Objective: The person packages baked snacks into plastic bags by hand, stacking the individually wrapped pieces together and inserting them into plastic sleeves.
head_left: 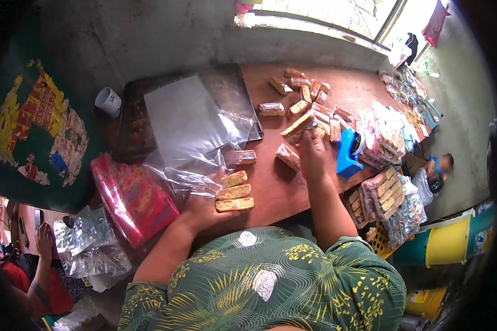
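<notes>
My left hand [201, 211] is closed around a clear plastic bag [190, 179], with several golden-brown slices of toasted bread or cake [234, 191] stacked at its mouth. In my right hand [313, 148] is a wrapped pack of similar slices [298, 129], raised a little over the table. A single wrapped pack [288, 158] lies just left of that wrist, and another pack [245, 157] rests beyond my left hand. Past my right hand is a loose pile of wrapped packs [305, 92]. A blue tape dispenser [346, 155] stands to its right.
Clear plastic sheets or bags [185, 113] lie on a dark baking tray [132, 91]. A white mug [108, 102] stands beside it. Filled bags [381, 135] crowd the brown table's [259, 201] right end. A red package [132, 201] sits left; another person's arm [41, 259] shows lower left.
</notes>
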`<state>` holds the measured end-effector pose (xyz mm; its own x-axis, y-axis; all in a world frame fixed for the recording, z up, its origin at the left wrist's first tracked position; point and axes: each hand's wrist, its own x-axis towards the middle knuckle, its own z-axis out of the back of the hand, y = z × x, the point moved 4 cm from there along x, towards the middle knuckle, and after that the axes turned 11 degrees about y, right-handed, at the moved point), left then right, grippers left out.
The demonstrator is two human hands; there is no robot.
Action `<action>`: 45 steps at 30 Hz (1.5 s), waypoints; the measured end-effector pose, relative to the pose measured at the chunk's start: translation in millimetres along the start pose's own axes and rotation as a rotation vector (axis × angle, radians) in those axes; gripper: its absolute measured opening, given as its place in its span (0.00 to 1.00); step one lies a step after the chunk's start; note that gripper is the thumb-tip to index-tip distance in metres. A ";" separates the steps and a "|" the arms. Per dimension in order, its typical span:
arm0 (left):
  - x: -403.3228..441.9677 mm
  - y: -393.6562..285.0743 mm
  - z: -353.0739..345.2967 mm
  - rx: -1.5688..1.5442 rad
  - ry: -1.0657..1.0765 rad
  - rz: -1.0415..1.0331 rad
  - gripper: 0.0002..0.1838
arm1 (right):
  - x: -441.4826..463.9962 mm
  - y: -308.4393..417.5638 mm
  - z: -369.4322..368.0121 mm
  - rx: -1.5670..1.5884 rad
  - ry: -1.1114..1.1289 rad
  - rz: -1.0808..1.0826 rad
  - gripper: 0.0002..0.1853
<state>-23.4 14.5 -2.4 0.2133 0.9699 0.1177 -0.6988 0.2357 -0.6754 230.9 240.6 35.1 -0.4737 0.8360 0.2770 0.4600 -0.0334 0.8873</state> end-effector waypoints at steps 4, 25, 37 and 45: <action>-1.2 6.8 -5.9 -0.058 0.012 0.018 0.71 | 0.8 39.3 35.7 -0.830 -0.212 0.085 0.17; -2.2 -0.5 -1.1 0.066 -0.033 -0.007 0.72 | 19.4 21.5 -35.8 -1.808 0.560 -0.728 0.35; -31.7 8.3 -6.5 -0.212 -0.143 0.152 0.80 | -24.4 11.0 -18.3 -1.343 0.469 -0.049 0.22; -28.2 3.5 -2.7 -0.178 -0.122 0.133 0.78 | -30.0 20.2 -14.2 -1.511 0.511 -0.289 0.23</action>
<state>-30.0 -12.2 -10.1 0.0363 0.9945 0.0986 -0.5817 0.1013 -0.8071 243.7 207.1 50.0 -0.7380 0.6599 -0.1414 -0.6564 -0.6533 0.3773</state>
